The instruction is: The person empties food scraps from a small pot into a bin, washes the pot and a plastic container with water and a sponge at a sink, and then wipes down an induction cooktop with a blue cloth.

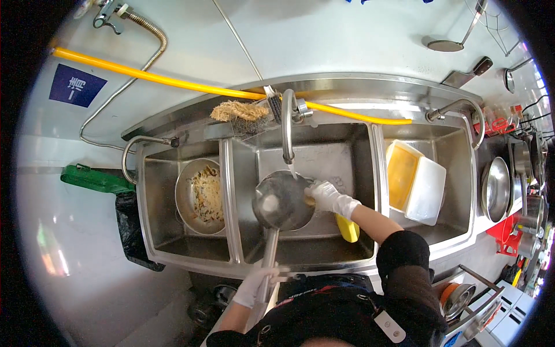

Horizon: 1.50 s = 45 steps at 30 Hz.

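Observation:
My left hand (256,279), in a white glove, grips the long metal handle (270,247) of a wok near the sink's front edge. The bowl of the steel wok (271,206) is held tilted in the middle basin (303,249). Water runs from the curved faucet (288,130) at the wok's far side. My right hand (326,197), also gloved, is at the wok's right side, its fingers curled over a small tan object (309,198) that they mostly hide. Below my right wrist lies a yellow object (348,229), partly covered by the forearm.
In the left basin a metal bowl (184,208) contains food scraps (207,195). White plastic containers (427,191), one with a yellowish inside, lean in the right basin. A fibre scrubber (238,111) rests on the back ledge. A yellow hose (173,81) crosses behind the faucet.

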Tool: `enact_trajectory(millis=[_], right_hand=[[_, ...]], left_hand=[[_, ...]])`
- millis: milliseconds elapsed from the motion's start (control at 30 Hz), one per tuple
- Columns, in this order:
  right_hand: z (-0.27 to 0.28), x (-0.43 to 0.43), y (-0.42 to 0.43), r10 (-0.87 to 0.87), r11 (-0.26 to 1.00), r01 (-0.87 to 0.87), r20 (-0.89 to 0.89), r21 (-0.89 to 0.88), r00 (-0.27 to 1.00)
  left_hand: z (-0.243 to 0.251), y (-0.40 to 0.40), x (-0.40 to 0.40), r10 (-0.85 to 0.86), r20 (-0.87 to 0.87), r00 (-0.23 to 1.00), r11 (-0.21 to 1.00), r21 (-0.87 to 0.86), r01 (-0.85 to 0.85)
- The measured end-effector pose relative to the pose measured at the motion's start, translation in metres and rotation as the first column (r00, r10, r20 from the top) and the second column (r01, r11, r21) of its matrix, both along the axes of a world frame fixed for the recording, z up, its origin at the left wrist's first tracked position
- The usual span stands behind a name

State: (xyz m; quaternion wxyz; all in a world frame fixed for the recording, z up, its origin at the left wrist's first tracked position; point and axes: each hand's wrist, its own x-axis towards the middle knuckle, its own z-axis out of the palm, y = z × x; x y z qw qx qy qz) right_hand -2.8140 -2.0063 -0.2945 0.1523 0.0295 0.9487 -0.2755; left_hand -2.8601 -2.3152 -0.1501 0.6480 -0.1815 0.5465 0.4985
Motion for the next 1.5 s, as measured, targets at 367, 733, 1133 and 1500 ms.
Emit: enact_trajectory(millis=[367, 733, 1133, 1500], right_hand=[[0.043, 0.037, 0.086, -0.756, -0.146, 0.519, 0.434, -0.842, 0.49], [-0.013, -0.013, 0.02, -0.177, -0.825, 0.197, 0.574, -0.53, 0.799], [-0.006, -0.097, -0.025, -0.329, -0.712, 0.278, 0.656, -0.645, 0.679], [0.021, -0.022, -0.002, -0.972, 0.215, 0.785, -0.052, -0.581, 0.228]], left_hand=[[-0.062, 0.003, -0.03, 0.109, 0.553, 0.826, 0.907, 0.284, -0.31], [-0.056, 0.02, -0.011, -0.293, -0.239, 0.926, 0.953, -0.153, 0.263], [0.021, 0.018, 0.015, -0.283, -0.475, 0.833, 0.931, -0.343, 0.121], [-0.016, 0.02, 0.024, -0.28, -0.529, 0.801, 0.943, -0.306, 0.128]])
